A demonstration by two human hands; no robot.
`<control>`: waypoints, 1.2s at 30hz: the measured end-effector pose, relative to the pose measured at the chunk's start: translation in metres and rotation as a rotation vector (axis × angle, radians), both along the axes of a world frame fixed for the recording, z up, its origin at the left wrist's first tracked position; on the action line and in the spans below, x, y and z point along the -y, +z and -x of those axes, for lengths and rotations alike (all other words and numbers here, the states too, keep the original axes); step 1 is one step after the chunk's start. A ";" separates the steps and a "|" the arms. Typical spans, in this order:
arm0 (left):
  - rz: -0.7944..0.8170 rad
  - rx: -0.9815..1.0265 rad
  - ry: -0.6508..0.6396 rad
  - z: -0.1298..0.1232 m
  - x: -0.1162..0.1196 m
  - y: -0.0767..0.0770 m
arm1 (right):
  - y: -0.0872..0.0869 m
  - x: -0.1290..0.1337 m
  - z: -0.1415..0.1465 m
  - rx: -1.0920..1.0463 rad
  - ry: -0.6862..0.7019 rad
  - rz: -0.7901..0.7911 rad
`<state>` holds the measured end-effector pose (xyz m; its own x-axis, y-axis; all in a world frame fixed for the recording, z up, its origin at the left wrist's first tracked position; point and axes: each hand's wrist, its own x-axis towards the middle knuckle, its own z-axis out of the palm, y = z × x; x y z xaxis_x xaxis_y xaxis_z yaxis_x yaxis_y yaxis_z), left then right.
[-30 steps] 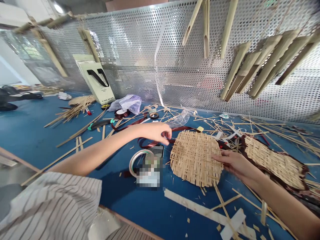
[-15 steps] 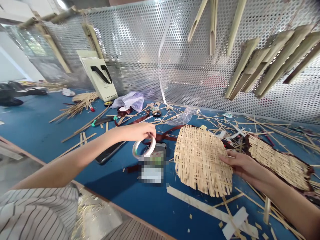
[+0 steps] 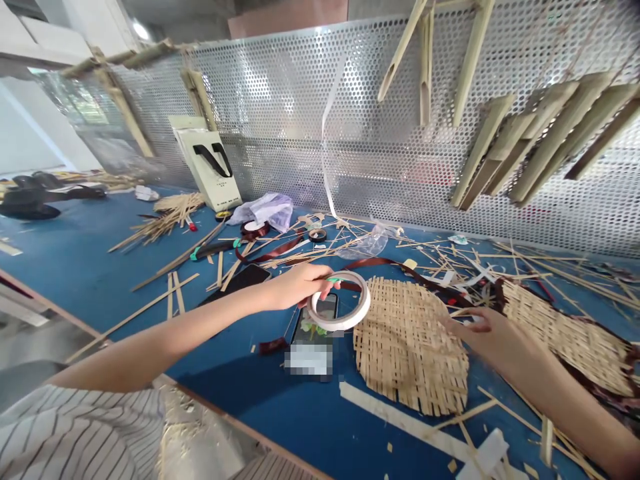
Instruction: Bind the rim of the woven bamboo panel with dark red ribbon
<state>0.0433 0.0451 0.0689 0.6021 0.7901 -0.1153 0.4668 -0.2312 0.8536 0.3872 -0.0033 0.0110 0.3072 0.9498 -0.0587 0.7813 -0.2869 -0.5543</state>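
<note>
My left hand [image 3: 305,285] is closed on the rim of a white roll of tape [image 3: 364,307], held over a phone [image 3: 325,310] with a lit screen. Right of the roll, a rounded mat woven from pale bamboo strips [image 3: 410,347] rests on the blue table [image 3: 240,393]. At the mat's right edge is my right hand [image 3: 470,327], its thumb and fingers pinching the rim. A second woven piece with a dark brown border [image 3: 570,333] lies farther right, beyond my right forearm.
Behind stands a perforated metal screen [image 3: 280,107] with bamboo tubes hanging on it. A paper bag [image 3: 213,167], green-and-black tool [image 3: 215,249], dark phone [image 3: 245,280], brown ribbon and loose strips lie about. White tape strips [image 3: 400,420] are near the front.
My left hand has moved right with the tape roll, from over the phone's left side to near the mat's left edge. The right hand stays at the mat's right edge; the view has shifted slightly.
</note>
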 end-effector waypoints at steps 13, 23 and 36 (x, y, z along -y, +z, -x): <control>-0.272 0.055 0.030 -0.035 0.013 0.023 | 0.078 0.024 0.107 0.032 1.039 -0.563; 0.058 0.043 -0.437 -0.045 0.023 0.050 | 0.071 0.016 0.087 -0.157 1.016 -0.513; 0.108 0.138 -0.166 -0.057 0.014 0.022 | 0.053 0.013 0.092 -0.188 0.974 -0.469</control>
